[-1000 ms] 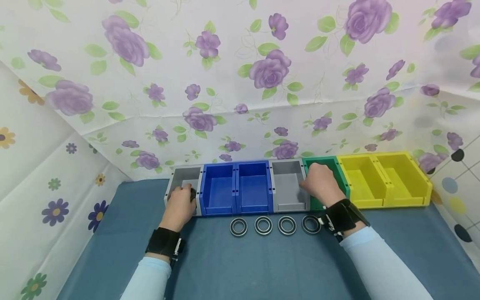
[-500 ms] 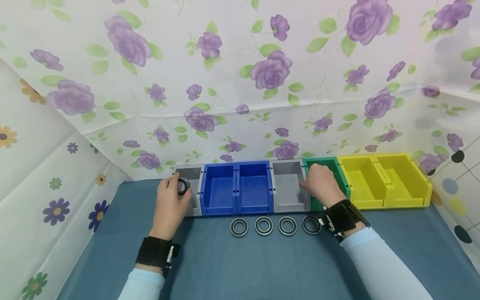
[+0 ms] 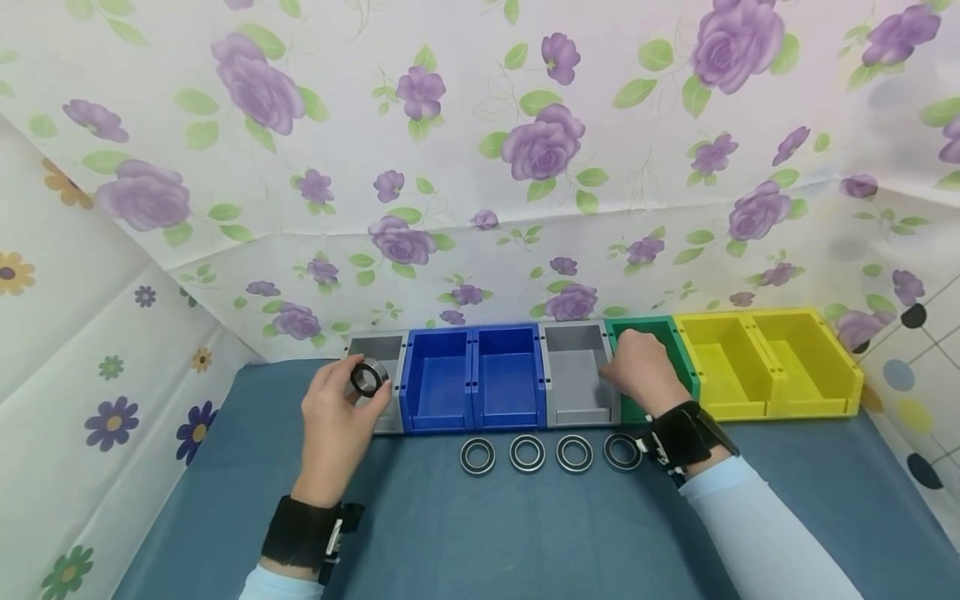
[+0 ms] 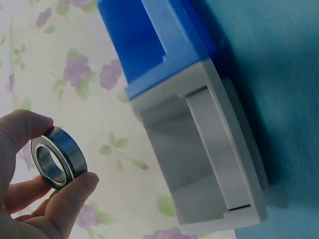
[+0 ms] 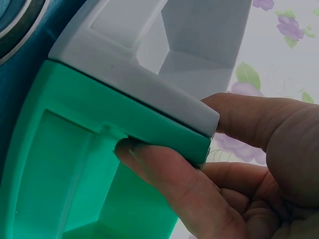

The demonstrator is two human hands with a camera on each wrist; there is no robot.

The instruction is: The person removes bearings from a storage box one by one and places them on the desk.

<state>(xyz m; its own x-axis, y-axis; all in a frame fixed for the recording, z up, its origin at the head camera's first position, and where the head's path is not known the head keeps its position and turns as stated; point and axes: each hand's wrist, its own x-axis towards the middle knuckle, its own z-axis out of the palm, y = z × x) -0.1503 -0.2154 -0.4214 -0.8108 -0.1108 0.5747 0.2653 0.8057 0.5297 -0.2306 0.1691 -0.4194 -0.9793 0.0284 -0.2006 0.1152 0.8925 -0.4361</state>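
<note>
Thumb and fingers of my left hand (image 3: pixel 335 425) pinch a ball bearing (image 4: pixel 59 158), a dark ring with a shiny steel outer band. It is held tilted above the leftmost grey bin (image 3: pixel 375 346), whose inside shows bare in the left wrist view. My right hand (image 3: pixel 647 367) grips the adjoining walls of the green bin (image 5: pixel 55 149) and the second grey bin (image 5: pixel 144 84), one digit inside the green bin and another on the grey side. Along the front of the bins lie several bearings (image 3: pixel 527 437) in a row on the blue cloth.
Two blue bins (image 3: pixel 438 417) stand between the grey ones, and two yellow bins (image 3: pixel 806 408) end the row at the right. Behind them rises a flowered cloth wall (image 3: pixel 465 250). Blue cloth (image 3: pixel 510 542) covers the table.
My left hand has come up out of the leftmost grey bin with the bearing and drawn back slightly, turning the ring face more into view. My right hand stays in place.
</note>
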